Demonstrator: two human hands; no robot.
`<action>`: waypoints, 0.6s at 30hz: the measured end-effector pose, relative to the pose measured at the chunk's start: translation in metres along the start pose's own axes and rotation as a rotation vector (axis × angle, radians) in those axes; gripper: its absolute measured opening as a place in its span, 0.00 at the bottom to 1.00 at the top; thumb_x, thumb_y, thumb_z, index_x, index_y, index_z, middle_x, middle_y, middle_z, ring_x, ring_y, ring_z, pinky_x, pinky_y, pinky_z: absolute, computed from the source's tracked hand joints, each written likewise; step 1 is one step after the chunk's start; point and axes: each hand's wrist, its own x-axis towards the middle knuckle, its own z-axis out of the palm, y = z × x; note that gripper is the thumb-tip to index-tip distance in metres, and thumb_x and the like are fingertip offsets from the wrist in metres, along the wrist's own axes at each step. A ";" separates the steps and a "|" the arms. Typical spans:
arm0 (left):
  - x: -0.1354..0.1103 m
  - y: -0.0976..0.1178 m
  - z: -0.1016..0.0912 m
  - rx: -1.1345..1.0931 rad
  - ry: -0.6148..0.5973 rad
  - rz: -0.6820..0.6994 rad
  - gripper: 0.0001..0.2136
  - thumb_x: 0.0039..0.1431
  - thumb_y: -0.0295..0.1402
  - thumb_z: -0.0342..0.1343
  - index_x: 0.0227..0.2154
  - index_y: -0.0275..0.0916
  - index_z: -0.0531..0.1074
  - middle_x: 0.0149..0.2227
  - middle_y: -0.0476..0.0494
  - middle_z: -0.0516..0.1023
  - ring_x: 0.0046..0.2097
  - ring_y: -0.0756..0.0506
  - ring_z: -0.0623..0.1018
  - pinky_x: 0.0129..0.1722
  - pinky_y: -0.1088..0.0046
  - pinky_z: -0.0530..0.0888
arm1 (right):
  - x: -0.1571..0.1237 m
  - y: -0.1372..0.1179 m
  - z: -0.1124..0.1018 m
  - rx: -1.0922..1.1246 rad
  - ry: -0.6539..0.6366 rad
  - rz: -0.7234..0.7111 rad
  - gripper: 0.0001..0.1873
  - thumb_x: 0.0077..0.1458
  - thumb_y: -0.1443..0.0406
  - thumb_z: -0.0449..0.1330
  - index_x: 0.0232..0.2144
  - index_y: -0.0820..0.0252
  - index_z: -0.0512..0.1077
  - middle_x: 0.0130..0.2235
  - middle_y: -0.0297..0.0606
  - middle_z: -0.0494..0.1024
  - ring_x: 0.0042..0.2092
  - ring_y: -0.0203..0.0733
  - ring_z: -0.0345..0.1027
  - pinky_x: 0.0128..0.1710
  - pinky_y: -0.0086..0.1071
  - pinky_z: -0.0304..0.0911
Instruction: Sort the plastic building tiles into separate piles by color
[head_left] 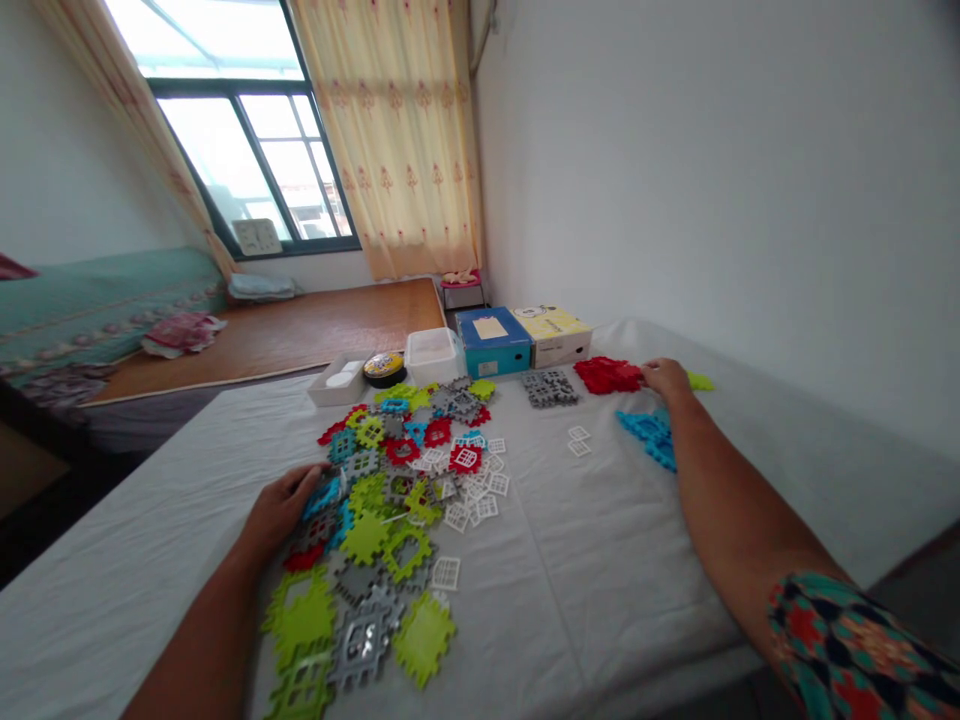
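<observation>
A loose pile of toothed plastic building panels [367,535] in lime green, grey, red and blue spreads over the cloth. My left hand [281,510] is at the pile's left edge, fingers curled at a blue panel [324,495]. Reaching far to the right, my right hand [666,380] has its fingertips closed at the right end of a heap of red panels [607,375]. Blue panels [649,435] lie below that hand, partly behind the forearm. A lime green panel [700,382] shows just beyond it. Grey panels [550,388] are grouped left of the red heap.
White window-shaped pieces [476,490] lie along the pile's right side, with two more [578,440] apart. Behind stand a white tray [334,385], a round tin [385,368], a clear container [433,352], a blue box [493,340] and a yellow box [551,335]. A wall borders the right.
</observation>
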 end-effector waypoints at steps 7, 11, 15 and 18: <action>0.001 -0.002 0.000 0.030 0.021 -0.002 0.27 0.50 0.57 0.50 0.40 0.42 0.80 0.42 0.43 0.83 0.46 0.38 0.79 0.48 0.65 0.74 | -0.005 -0.011 -0.011 -0.049 -0.150 0.004 0.16 0.53 0.65 0.56 0.39 0.62 0.81 0.43 0.49 0.81 0.44 0.49 0.75 0.43 0.35 0.66; -0.002 0.004 0.000 0.029 0.023 0.003 0.28 0.50 0.57 0.49 0.39 0.40 0.80 0.42 0.43 0.83 0.46 0.38 0.79 0.48 0.65 0.74 | -0.019 -0.062 -0.033 0.021 -0.021 -0.143 0.19 0.57 0.65 0.54 0.48 0.61 0.77 0.48 0.47 0.79 0.47 0.48 0.73 0.47 0.37 0.64; -0.004 0.009 0.000 0.025 0.002 0.002 0.28 0.51 0.56 0.48 0.40 0.39 0.80 0.43 0.42 0.82 0.47 0.38 0.79 0.50 0.65 0.72 | -0.086 -0.152 -0.035 0.322 -0.197 -0.683 0.16 0.60 0.62 0.54 0.46 0.59 0.76 0.46 0.41 0.80 0.44 0.43 0.74 0.46 0.33 0.65; -0.007 0.013 0.001 0.011 0.003 -0.003 0.28 0.50 0.56 0.49 0.40 0.39 0.80 0.43 0.42 0.82 0.47 0.39 0.78 0.50 0.65 0.72 | -0.159 -0.203 -0.015 0.409 -0.482 -1.060 0.16 0.59 0.60 0.58 0.47 0.58 0.76 0.45 0.42 0.80 0.42 0.42 0.74 0.44 0.33 0.66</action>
